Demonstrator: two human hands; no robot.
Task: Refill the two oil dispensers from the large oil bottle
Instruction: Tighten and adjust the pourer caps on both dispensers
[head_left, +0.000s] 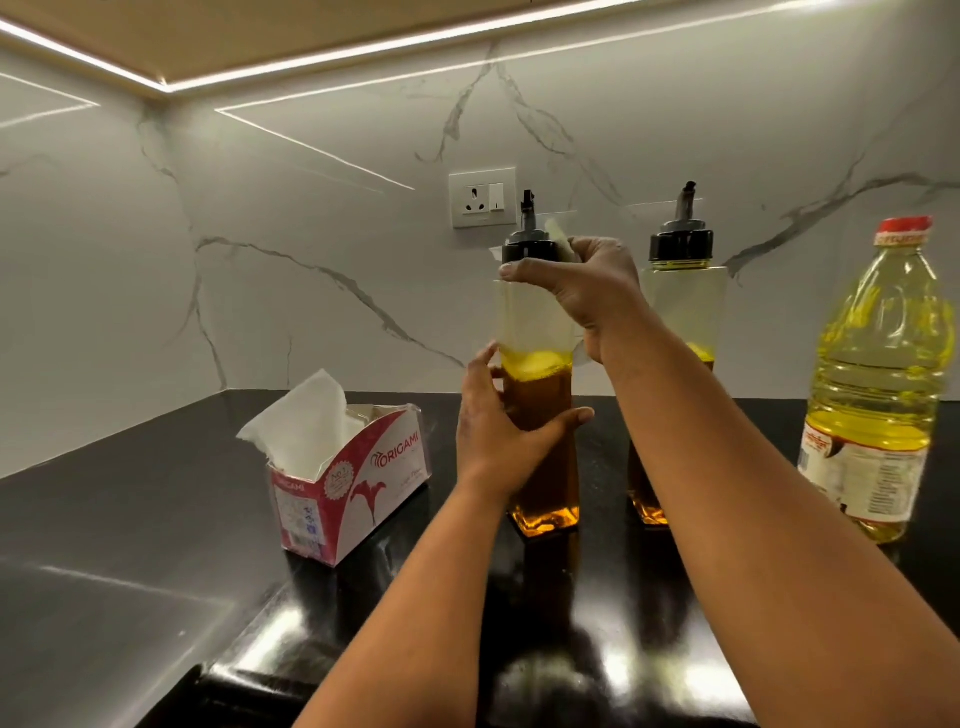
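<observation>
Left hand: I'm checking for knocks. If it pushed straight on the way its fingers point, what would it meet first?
Its fingers already wrap the near dispenser; beyond it, probably the second dispenser, though depth is unclear.

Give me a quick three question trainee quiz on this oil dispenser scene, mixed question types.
1. True or false: both dispensers wear their black spout caps.
2. What does the right hand press against the near dispenser? A) funnel B) tissue C) sponge
3. Which side of the far dispenser is the large oil bottle on?

Key: 1 true. 2 B, a tissue, while the left hand grips the body. 3 Right.
</observation>
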